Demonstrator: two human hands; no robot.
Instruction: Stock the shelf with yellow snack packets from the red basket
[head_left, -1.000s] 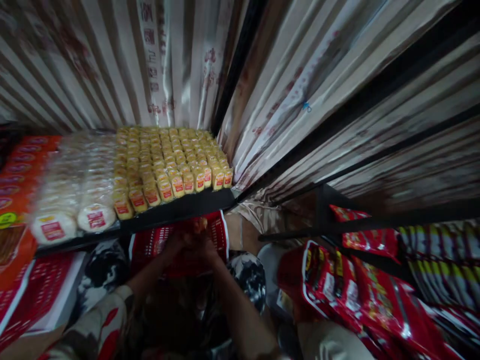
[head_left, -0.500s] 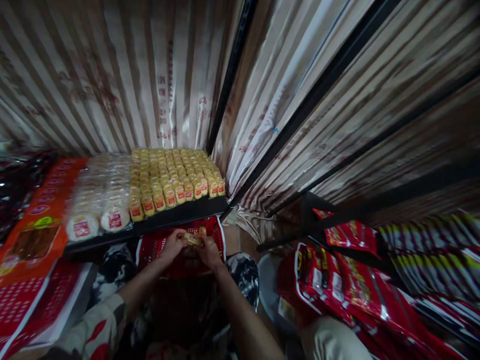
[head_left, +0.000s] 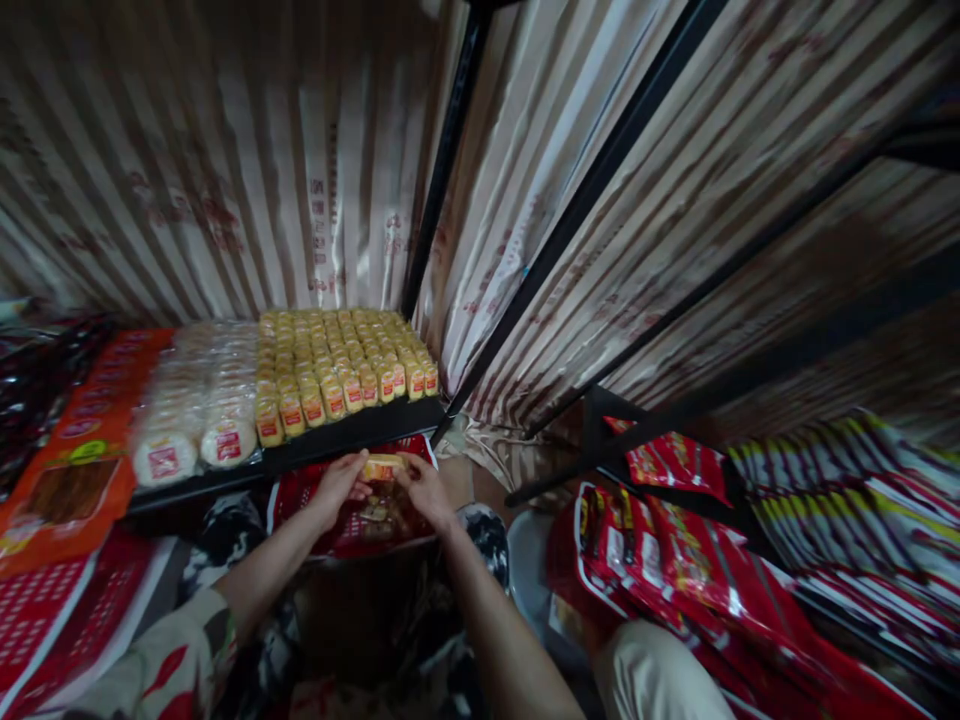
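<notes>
The left hand (head_left: 343,487) and right hand (head_left: 421,486) share one small yellow packet (head_left: 383,466), each grip closed on an end with the fingertips. The packet is above a red basket (head_left: 292,492), in which more small packets (head_left: 375,516) lie; their details are too dim to tell. Patterned knees (head_left: 484,540) flank the basket.

Just beyond, the black edge of a shelf (head_left: 337,440) crosses over the basket's far side. On it stand tight rows of yellow packs (head_left: 337,362), then white packs (head_left: 228,442), an orange bag (head_left: 90,440) and dark packs (head_left: 41,385) to the left. Below the bag is another red basket (head_left: 49,605).

A striped curtain (head_left: 262,180) hangs behind, with a black post (head_left: 442,160) at the shelf's corner and slanting bars (head_left: 570,215) to the right. Red bags (head_left: 697,545) crowd the right side, near a grey tub (head_left: 527,560), pale cloth (head_left: 660,680) and striped packs (head_left: 810,490).
</notes>
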